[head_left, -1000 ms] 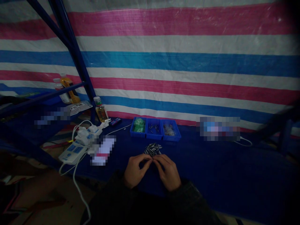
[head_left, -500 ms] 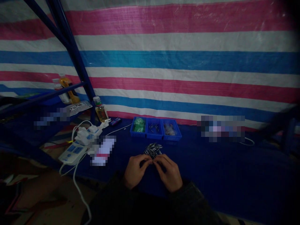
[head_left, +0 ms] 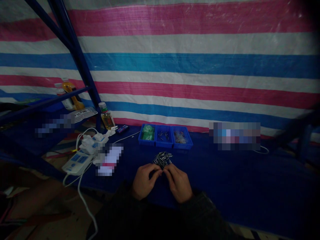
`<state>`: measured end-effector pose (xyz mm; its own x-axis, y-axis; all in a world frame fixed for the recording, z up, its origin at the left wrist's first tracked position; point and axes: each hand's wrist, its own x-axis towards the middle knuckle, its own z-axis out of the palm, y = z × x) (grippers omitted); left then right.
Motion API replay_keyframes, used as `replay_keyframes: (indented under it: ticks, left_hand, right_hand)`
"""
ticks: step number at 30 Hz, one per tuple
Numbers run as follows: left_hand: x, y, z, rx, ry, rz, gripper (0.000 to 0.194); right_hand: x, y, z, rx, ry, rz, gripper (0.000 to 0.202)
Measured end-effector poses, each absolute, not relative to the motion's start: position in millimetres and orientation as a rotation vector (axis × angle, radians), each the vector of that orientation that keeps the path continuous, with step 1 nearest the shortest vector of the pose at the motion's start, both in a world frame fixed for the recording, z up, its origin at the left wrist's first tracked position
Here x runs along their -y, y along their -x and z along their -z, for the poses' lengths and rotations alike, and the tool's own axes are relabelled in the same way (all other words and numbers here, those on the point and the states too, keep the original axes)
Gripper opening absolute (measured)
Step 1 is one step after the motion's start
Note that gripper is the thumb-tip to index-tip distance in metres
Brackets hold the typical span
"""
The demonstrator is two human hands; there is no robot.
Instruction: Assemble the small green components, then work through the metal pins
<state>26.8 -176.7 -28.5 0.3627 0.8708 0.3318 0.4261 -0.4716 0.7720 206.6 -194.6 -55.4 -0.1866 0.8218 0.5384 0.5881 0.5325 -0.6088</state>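
My left hand and my right hand meet fingertip to fingertip above the blue tabletop. Both are closed in a pinch, thumbs against fingers. Whatever they pinch is too small and dark to make out. Just beyond the fingertips lies a loose pile of thin metallic pins, partly covered by my fingers. Behind the pile three blue trays stand side by side. The left tray contains green packets, the middle tray a few small dark pieces, and the right tray clear plastic-looking bits.
On the left are a white power strip with plugs and cables, a blurred-out flat item and a bottle. A blue metal frame rises there. Striped sheeting hangs behind. A person's limb shows at lower left.
My right hand has shifted very slightly inward, its fingers curling a little closer to the left fingertips. The left hand stays nearly still, and the pile looks the same.
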Motion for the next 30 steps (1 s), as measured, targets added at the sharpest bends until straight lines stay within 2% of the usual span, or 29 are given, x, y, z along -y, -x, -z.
replay_keyframes:
  ticks: [2,12,30]
  left_hand:
    - [176.7,-26.8,27.5,-1.119,-2.039,-1.01,0.017]
    - [177.8,-27.6,27.8,-1.132,-2.033,-1.007,0.016]
    - [177.9,-27.8,24.5,-1.132,-2.045,-1.049,0.016]
  right_hand:
    - [194.4,-207.3,58.0,1.871,1.131,-0.361,0.014]
    - [193.8,-208.3,62.8,1.854,1.099,-0.353,0.014]
    - [192.3,-209.8,64.4,1.835,1.226,-0.241,0.02]
